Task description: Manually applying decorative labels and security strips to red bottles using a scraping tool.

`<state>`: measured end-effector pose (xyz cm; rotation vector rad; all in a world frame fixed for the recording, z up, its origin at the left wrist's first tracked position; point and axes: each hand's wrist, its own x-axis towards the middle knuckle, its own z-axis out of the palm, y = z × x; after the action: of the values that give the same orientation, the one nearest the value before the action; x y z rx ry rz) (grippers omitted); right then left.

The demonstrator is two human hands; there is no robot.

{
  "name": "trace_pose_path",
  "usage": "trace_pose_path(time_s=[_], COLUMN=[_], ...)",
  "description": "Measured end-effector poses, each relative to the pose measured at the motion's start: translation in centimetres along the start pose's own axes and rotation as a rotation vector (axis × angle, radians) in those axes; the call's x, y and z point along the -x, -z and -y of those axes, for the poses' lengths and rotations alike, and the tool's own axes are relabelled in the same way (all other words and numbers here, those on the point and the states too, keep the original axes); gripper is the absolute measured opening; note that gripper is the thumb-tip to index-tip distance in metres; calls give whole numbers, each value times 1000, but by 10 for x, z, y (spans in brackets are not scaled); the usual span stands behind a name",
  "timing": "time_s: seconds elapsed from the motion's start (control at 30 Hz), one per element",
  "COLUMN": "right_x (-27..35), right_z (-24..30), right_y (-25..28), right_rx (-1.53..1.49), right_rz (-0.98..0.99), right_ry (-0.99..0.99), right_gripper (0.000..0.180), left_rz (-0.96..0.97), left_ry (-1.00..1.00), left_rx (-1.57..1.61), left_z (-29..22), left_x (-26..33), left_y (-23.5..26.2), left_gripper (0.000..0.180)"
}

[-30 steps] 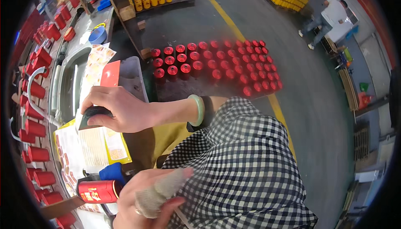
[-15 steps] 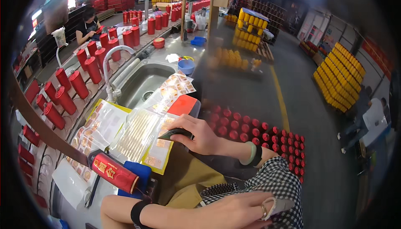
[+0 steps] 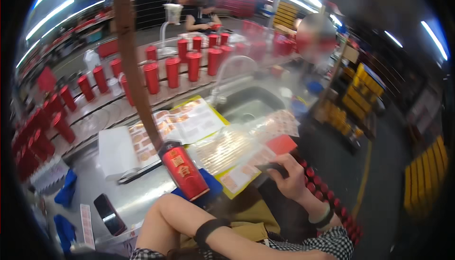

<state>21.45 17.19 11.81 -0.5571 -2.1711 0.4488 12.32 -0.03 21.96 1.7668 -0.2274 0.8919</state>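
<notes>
My right hand (image 3: 290, 178) is closed around a small dark flat scraper (image 3: 269, 166), held over the edge of a yellow-backed sticker sheet (image 3: 239, 180). Beside that sheet lies a shiny sheet with gold strips (image 3: 222, 151). A red bottle (image 3: 185, 171) with gold lettering lies tilted on a blue support (image 3: 211, 184), left of the sheets. My left forearm (image 3: 237, 238), with a black band, crosses the lower part of the view toward the right; the left hand itself is beyond the lower edge.
A sink (image 3: 256, 101) with a curved tap (image 3: 219, 77) is set into the counter. Red bottles (image 3: 173, 72) line a conveyor behind it, where a co-worker (image 3: 203, 20) sits. A brown post (image 3: 130, 51) stands close in front. A phone (image 3: 110, 215) lies at the left.
The view has swung left, bringing the phone into sight. My right hand still holds the scraper beside the sheets. My left hand, seen near my right arm before, has left the picture.
</notes>
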Motion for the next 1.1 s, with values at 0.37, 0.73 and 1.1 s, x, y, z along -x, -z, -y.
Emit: trace_pose_path(time_s=[0.37, 0.73, 1.1], right_x=[-12, -32, -31], right_z=[-4, -5, -15], right_y=[-30, -61, -42], right_rx=[-81, -199, -315], right_rz=[103, 149, 146], right_ry=[57, 31, 88], right_gripper=[23, 26, 28], left_rz=[106, -267, 91], left_ry=[-57, -155, -187], left_rx=[171, 34, -75], left_z=[7, 4, 14], left_x=[-2, -6, -9], left_y=[4, -12, 3], left_gripper=[42, 34, 37])
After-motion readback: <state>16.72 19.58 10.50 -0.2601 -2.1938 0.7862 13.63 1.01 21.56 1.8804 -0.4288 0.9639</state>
